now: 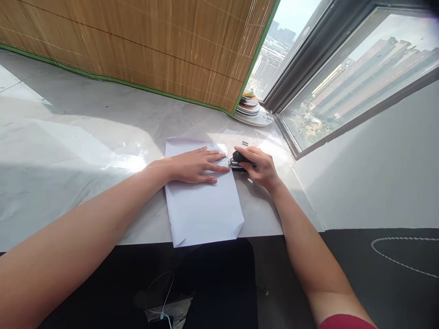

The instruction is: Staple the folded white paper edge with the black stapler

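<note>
White paper sheets [209, 208] lie on the pale tabletop, with their near corners bent and the lower edge reaching past the table's front edge. My left hand [199, 165] rests flat on the upper part of the paper, fingers spread towards the right. Beside the paper's right edge, my right hand [259, 167] is wrapped round a small black stapler [237, 161]. The stapler's nose meets the paper's edge near my left fingertips. Rows of tiny marks, perhaps staples, show on the paper by those fingertips. Two short strips of staples [245, 143] lie just beyond my right hand.
A bamboo blind [137, 45] with green edging hangs at the back. Round discs or plates [252, 112] are stacked in the corner by the window [360, 82]. A white wall [370, 173] bounds the right side. A cable [166, 297] hangs below the table's front edge.
</note>
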Motion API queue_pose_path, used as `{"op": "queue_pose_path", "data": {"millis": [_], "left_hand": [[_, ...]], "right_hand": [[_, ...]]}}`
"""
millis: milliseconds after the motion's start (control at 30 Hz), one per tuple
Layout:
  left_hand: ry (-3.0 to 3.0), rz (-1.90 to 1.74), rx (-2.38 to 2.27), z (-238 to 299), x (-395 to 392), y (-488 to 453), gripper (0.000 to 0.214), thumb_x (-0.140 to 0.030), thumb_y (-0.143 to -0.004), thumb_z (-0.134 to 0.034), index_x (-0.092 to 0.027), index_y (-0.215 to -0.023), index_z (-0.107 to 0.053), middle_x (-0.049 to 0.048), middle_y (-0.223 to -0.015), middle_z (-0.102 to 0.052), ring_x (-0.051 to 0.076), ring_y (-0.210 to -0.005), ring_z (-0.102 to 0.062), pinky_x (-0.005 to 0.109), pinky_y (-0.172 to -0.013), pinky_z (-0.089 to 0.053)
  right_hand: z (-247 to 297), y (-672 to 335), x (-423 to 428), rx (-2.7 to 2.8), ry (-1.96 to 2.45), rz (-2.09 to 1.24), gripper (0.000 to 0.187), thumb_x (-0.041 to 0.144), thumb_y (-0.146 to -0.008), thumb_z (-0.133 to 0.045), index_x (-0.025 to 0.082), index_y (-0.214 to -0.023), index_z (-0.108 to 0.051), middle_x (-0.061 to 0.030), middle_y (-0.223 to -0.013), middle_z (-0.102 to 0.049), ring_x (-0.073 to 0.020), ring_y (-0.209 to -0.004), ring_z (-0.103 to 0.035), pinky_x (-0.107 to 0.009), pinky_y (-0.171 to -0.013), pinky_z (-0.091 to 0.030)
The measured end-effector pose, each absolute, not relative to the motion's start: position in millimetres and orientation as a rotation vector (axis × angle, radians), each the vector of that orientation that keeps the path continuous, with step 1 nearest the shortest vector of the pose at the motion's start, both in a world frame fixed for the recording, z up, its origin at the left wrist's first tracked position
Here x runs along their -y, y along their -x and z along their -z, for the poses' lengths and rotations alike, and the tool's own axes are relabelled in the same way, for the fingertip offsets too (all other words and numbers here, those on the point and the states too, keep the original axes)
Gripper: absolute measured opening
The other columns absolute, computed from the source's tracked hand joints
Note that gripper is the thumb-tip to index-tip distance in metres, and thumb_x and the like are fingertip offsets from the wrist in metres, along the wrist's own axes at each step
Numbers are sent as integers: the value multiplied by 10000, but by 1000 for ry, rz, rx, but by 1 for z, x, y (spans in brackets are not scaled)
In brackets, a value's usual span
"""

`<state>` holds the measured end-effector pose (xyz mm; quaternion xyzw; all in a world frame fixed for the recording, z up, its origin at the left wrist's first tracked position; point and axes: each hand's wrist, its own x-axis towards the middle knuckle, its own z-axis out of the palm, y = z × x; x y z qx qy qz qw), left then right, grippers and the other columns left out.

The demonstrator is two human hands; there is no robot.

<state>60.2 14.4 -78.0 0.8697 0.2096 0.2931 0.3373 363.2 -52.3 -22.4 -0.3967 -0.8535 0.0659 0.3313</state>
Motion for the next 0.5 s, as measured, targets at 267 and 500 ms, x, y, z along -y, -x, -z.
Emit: {"op": "queue_pose_path", "data": {"millis": [267, 500], "left_hand": [[-2221, -865, -639, 102, -24, -66, 457, -592, -833, -890, -350, -1211, -808, 65, -1429, -702, 389, -1395, -607, 532, -1174, -468], [-2215, -872, -618, 101, -22, -69, 456, -542, -819, -918, -346, -1217, -809, 68, -1418, -704, 386, -1383, -609, 542, -1191, -449]], "right_hand": [[24, -354, 53, 2222, 1072, -123, 525, 247, -1010, -595, 392, -1508, -674, -63, -1091, -737, -269, -990, -690, -494, -929, -601], [26, -351, 54, 2273, 1072, -55, 533, 226, -1013, -588, 409, -1508, -666, -54, -1100, -734, -272, -1004, -672, -505, -972, -549]]}}
